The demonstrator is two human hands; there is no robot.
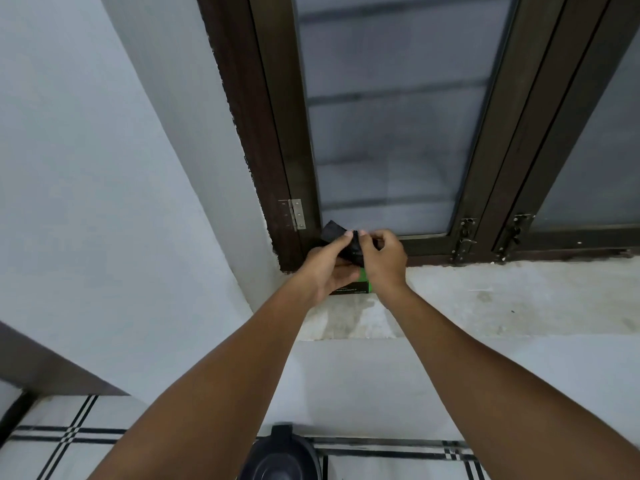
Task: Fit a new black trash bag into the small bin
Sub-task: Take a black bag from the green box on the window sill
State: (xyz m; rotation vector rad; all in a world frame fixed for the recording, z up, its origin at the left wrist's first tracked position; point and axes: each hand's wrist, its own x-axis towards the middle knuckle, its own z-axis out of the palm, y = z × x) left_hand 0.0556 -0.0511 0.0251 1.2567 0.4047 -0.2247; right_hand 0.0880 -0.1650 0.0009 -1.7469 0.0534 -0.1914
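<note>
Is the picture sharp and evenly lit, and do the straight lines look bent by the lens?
Head view: soft, even light with no glare. The window frame leans and the wall edges bow, a wide-angle effect. The hands, left and right, are fairly sharp, but the black bag they pinch shows little detail. The bin at the bottom edge is dark and cropped.

The window sill (502, 299) lies open toward its right end. At its left corner a green box (360, 284) sits against the window frame (277, 168) and wall (104, 168), crowding both hands (356, 258).
</note>
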